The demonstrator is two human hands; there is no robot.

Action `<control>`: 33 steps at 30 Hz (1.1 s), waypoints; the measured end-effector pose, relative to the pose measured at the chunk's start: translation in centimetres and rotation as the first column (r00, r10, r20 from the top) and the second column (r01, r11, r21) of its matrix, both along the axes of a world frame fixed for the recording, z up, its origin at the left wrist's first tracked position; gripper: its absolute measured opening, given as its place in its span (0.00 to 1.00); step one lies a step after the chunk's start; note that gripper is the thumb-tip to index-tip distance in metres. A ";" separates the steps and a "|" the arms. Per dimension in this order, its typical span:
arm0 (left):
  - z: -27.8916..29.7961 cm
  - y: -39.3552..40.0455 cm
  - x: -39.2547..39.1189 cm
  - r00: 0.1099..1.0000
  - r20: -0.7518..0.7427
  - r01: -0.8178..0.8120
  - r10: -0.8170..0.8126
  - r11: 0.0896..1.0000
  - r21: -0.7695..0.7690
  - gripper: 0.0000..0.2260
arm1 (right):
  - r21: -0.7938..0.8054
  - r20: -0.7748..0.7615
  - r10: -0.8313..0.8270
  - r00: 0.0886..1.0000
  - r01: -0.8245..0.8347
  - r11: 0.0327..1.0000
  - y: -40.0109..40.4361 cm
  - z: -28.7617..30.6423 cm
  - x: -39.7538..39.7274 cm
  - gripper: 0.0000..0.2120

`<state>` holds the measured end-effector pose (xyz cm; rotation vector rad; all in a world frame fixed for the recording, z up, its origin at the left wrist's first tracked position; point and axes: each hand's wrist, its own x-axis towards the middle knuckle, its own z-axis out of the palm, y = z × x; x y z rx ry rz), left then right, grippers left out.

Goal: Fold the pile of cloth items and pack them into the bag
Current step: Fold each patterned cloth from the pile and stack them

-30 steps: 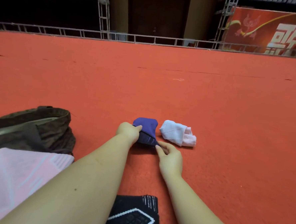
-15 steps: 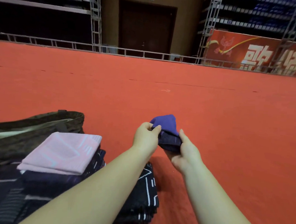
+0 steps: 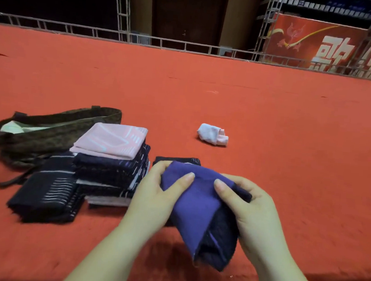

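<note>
Both your hands grip the folded purple cloth [image 3: 200,208] above the carpet: left hand [image 3: 155,195], right hand [image 3: 249,211], thumbs on top. Long axis 11 to 5 o'clock, open end toward you. Bag [image 3: 57,128] at 9 o'clock

Two bare forearms come in from the near edge, with no sleeve, watch, ring or band showing on either. The left hand [image 3: 155,195] and the right hand [image 3: 254,209] wear no gloves. The fingernails are short, rounded and unpainted.
</note>
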<state>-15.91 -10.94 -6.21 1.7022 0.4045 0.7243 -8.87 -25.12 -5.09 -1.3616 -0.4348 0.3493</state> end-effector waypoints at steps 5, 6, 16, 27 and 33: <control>-2.1 0.6 -1.7 0.977 0.071 -0.187 0.200 0.969 -0.159 0.02 | 0.104 -0.130 0.056 0.990 -0.043 0.994 0.3 -2.2 -2.2 0.11; -2.4 0.6 -2.0 0.979 0.054 -0.188 0.199 0.969 -0.162 0.03 | 0.097 -0.121 0.021 0.992 -0.009 0.995 0.3 -2.3 -2.3 0.09; -2.5 -0.5 -3.6 0.999 0.032 0.021 -0.036 0.924 0.382 0.10 | -0.160 0.396 0.009 0.918 0.059 0.985 0.7 -2.6 -3.3 0.06; -4.5 -0.9 -3.2 0.994 0.018 0.092 -0.103 0.940 0.329 0.13 | -0.183 0.507 -0.048 0.861 0.162 0.970 1.5 -3.4 -3.2 0.08; -5.7 -0.5 -3.4 0.999 0.037 -0.041 0.035 0.978 0.205 0.13 | -0.012 0.150 -0.135 0.979 0.138 0.990 1.6 -4.1 -3.4 0.09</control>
